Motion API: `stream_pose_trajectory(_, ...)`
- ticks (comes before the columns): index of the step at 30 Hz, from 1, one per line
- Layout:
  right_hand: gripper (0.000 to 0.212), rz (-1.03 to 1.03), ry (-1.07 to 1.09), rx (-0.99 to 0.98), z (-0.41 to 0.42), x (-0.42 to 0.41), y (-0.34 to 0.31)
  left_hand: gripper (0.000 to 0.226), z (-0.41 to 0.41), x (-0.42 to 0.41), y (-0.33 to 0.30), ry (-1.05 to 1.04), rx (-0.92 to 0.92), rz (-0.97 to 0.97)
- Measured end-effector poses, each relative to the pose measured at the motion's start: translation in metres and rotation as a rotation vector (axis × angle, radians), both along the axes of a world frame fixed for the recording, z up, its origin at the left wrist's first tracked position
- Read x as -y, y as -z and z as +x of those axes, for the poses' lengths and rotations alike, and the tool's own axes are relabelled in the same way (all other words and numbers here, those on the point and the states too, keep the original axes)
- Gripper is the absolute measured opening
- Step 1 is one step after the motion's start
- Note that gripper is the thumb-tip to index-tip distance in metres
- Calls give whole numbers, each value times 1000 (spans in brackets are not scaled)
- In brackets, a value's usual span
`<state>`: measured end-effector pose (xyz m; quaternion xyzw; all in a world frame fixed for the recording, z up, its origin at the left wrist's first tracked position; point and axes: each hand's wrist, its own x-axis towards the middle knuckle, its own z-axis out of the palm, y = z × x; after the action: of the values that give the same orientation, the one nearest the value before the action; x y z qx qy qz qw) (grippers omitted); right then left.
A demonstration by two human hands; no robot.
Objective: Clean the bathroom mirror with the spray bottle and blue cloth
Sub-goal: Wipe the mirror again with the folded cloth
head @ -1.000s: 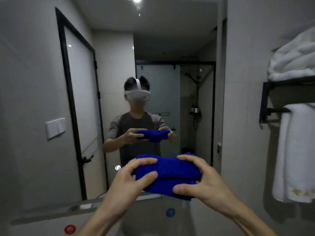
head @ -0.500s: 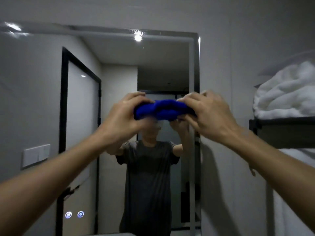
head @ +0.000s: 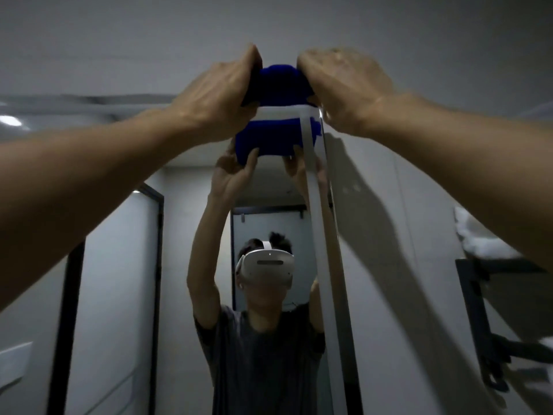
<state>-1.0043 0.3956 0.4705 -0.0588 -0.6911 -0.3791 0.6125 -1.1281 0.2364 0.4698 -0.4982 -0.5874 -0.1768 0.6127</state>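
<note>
The mirror (head: 185, 265) filled most of the wall ahead, its top edge running as a pale strip just under both raised hands and its right edge coming down as a grey band. The cloth (head: 279, 85), folded into a thick blue pad, sat right at the upper right corner of the glass, with its reflection directly below the edge. The left hand (head: 215, 94) gripped one end and the right hand (head: 344, 85) the other, fingers curled round the wad on both sides; whether the pad was already pressed flat to the glass could not be told.

To do this step well, the wipe probably wanted to start in that corner and run along the top edge, then work downward in overlapping rows so drips and streaks would be caught lower down. Even pressure from both hands would matter, and the folded face ought to stay flat rather than bunched. At full reach the risk seemed to be skipping the corner itself.

The bottle was not in view, and no wet patches could be made out on the dim glass.

Right of the mirror stood a plain grey wall (head: 404, 205), crossed by arm shadows. Further right a black rack (head: 478, 324) carried a white towel (head: 478, 241).
</note>
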Motion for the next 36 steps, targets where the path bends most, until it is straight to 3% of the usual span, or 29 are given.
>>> stream_pose_trajectory(8,39,-26,-76,38,-29,-22,-29,55,-27,-29,-29,-100,-90,14)
stream_pose_trajectory(14,45,-143,-168,124,-41,-31,-27,53,-40,-39,-27,-89,-22,12)
stream_pose_trajectory(20,58,-186,-58,175,-46,-19,-29,52,-33,-43,-40,-200,-31,-32)
stream_pose_trajectory(22,50,-216,-111,219,-45,-22,-32,63,-38,-47,-42,-151,4,-64)
stream_pose_trajectory(25,64,-242,-85,262,-45,-32,-31,82,-49,-50,-37,-189,-9,-95)
stream_pose_trajectory(36,64,-184,-135,147,-60,-45,0,78,-60,-51,-12,-172,-67,-46)
